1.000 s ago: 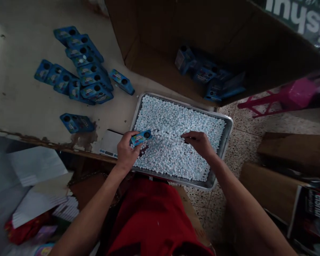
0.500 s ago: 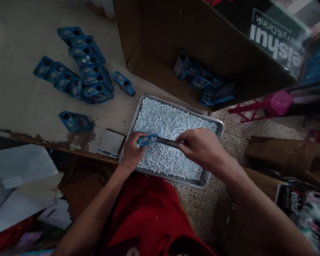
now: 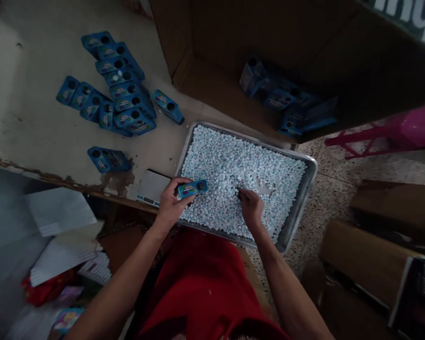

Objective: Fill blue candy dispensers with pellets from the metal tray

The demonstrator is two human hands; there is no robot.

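My left hand (image 3: 172, 202) grips a small blue candy box (image 3: 193, 188) by its sides, with a dark round opening at its right end. It is held over the left part of a metal tray (image 3: 297, 226) full of small pale blue and white candies (image 3: 212, 156). My right hand (image 3: 251, 206) is closed low over the candies, right of the box. It holds the dark scoop, whose handle tip (image 3: 238, 190) barely shows; the rest is hidden by the hand and candies. A bare patch of tray bottom (image 3: 264, 188) shows beside that hand.
Several blue boxes (image 3: 131, 89) stand grouped on the table (image 3: 31, 108), and single ones lie apart. A small scale (image 3: 152, 186) sits left of the tray. Behind it, a large cardboard box (image 3: 212, 80) holds more blue boxes (image 3: 279, 97). A pink stool (image 3: 411, 132) stands right.
My right hand has drawn the scoop away from the blue box and lowered it into the candies. My left hand still holds the box, its opening now uncovered. The view has shifted slightly.
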